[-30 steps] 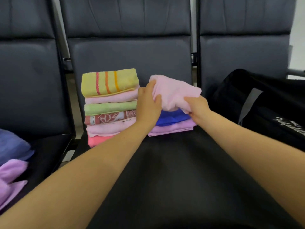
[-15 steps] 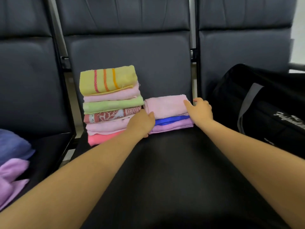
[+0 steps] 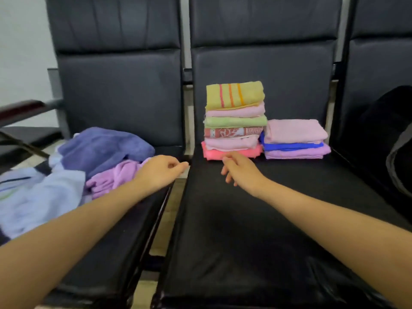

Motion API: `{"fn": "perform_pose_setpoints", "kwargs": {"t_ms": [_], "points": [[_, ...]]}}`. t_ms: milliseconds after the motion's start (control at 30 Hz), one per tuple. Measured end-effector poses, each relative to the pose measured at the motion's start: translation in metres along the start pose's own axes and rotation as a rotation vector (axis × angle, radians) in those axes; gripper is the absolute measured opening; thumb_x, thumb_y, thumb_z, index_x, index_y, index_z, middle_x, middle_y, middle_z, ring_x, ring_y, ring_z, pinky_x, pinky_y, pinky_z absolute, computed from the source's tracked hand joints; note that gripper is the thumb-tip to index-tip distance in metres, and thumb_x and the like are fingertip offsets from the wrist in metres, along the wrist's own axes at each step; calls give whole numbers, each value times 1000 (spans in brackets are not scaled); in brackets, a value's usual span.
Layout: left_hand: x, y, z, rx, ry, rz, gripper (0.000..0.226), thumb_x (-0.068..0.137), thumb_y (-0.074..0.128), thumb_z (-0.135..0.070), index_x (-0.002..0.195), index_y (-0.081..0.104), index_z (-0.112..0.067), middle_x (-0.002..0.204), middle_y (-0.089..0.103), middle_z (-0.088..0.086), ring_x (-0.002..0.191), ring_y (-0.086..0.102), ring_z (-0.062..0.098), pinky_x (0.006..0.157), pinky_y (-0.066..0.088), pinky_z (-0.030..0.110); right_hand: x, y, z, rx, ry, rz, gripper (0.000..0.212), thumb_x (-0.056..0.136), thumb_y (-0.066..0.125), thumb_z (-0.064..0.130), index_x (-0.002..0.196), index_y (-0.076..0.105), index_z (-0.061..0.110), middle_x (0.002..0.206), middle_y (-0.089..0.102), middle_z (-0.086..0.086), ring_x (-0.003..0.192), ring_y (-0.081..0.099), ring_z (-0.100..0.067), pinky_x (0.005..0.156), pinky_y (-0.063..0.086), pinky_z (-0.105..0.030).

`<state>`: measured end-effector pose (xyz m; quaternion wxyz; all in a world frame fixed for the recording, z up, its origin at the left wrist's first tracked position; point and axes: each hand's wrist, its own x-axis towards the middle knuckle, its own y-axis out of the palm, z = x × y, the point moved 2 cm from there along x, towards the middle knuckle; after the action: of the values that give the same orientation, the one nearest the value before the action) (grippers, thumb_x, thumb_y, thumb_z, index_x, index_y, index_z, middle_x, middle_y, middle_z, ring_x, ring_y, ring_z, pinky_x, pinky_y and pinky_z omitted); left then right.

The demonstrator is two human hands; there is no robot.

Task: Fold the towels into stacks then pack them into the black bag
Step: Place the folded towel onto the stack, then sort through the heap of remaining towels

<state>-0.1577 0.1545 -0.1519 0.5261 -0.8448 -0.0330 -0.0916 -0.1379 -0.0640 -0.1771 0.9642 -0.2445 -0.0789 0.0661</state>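
On the middle black padded seat [image 3: 245,219] stand a tall six-towel folded stack [image 3: 234,121] and, touching its right, a short three-towel stack [image 3: 295,139]. Loose purple and blue towels [image 3: 100,161] lie heaped on the left seat. Both empty hands, the left hand [image 3: 159,172] and right hand [image 3: 240,170], hover near the stacks with loosely curled fingers. A black bag [image 3: 392,139] sits far right.

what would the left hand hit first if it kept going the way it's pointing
Probably nothing soon: the left hand points right across the gap between seats, toward the right hand. Depth is unclear, so that hand is the likeliest first contact.
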Motion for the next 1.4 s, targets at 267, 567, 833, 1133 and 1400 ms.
{"fn": "perform_pose_setpoints", "kwargs": {"t_ms": [267,567,833,1133,1400], "points": [[-53,-79,137,32,-176,-437,24,89,54,-25,73,68,-12,75,63,7,78,57,25,68,40,34,12,131,41,-51,-61,205,14,95,49,21,107,57,22,79,63,-1,65,58,-15,57,44,-23],[-88,-73,252,-88,-477,-333,39,89,58,-50,107,61,-15,98,63,13,92,58,32,79,42,38,40,222,93,-282,-70,218,65,88,53,58,141,39,24,132,44,-12,114,55,-32,97,47,-40],[-75,-51,267,-372,-497,-418,33,92,44,-48,94,63,-21,99,64,4,96,58,24,82,41,36,86,231,109,-403,-6,112,62,92,28,70,70,63,23,98,64,-8,111,52,-28,88,45,-36],[-68,-44,273,-530,-470,-534,43,95,40,-36,83,60,1,80,64,16,76,54,23,75,44,42,129,258,93,181,366,-92,64,85,62,53,128,55,7,131,54,-11,123,50,-33,106,40,-43],[-70,-45,269,-638,-406,-575,49,90,45,-56,76,62,-11,74,65,-2,74,56,8,75,45,33,150,251,99,217,241,-179,22,92,59,35,86,60,13,82,59,-4,83,56,-25,71,37,-27]]}}
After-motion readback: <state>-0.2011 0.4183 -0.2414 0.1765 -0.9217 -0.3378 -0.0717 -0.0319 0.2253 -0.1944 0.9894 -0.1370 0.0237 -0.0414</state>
